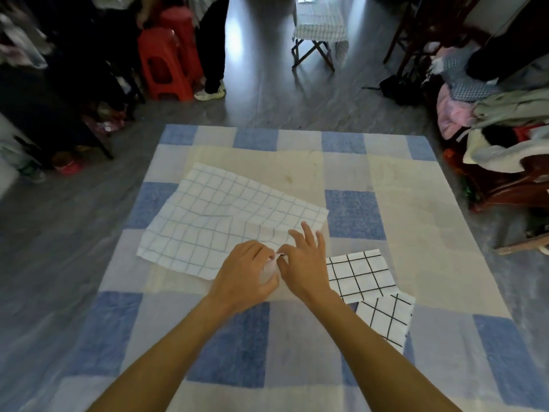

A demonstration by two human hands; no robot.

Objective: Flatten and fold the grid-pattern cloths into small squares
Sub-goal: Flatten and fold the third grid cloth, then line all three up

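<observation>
Grip matters: your left hand [248, 270] and right hand [306, 263] are both pinching the near corner of the white blue-gridded cloth [225, 215]. Be drawing it taut, flattening wrinkles.

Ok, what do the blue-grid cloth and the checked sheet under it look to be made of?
The blue-grid cloth looks like thin woven fabric, likely cotton or a blend, matte; it ripples and bunches where the left hand and right hand pinch its near edge. The checked sheet is a matte textile, its blue squares mottled like a faded print; fibre cannot be told.
</observation>
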